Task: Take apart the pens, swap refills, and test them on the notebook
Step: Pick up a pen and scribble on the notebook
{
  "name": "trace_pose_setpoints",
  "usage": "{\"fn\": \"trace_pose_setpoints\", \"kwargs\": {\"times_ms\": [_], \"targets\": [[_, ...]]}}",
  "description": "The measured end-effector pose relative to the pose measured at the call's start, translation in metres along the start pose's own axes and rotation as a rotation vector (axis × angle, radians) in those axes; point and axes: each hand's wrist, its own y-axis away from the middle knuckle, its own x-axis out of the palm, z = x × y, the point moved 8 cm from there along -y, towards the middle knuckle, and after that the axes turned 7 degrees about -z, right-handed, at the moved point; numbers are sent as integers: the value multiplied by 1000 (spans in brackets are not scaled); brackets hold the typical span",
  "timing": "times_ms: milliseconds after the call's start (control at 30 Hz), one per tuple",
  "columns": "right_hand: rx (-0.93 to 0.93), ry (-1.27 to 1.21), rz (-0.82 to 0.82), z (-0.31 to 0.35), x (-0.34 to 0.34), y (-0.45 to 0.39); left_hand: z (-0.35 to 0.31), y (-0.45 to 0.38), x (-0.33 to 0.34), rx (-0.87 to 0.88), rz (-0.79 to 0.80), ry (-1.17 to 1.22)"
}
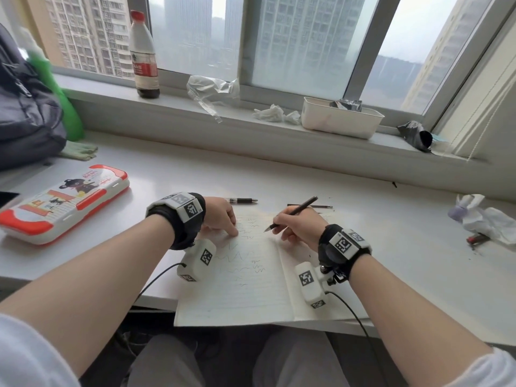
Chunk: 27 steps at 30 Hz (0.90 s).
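An open lined notebook (251,289) lies on the white desk, its page covered with several scribbled test lines. My right hand (296,229) grips a dark pen (296,211) in writing pose, tip just above the page's upper part. My left hand (220,216) rests fingers-down on the notebook's top left, pinning the page and holding nothing. A second black pen (242,200) lies on the desk beyond my left hand. A thin loose refill (315,206) lies beyond my right hand.
A red-and-white pencil case (64,202) sits at left, near a dark backpack (25,107). On the windowsill stand a bottle (143,54), crumpled wrappers (212,88) and a white box (340,121). Crumpled paper (485,219) lies at right on the desk (391,219).
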Motion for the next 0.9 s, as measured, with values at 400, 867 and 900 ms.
{"fn": "trace_pose_setpoints", "kwargs": {"times_ms": [400, 867, 900], "targets": [[-35, 84, -27, 0, -1, -2, 4, 0, 1, -18, 0, 26], [-94, 247, 64, 5, 6, 1, 3, -1, 0, 3, -23, 1], [-90, 232, 54, 4, 4, 0, 3, 0, 0, 7, -27, -11]]}}
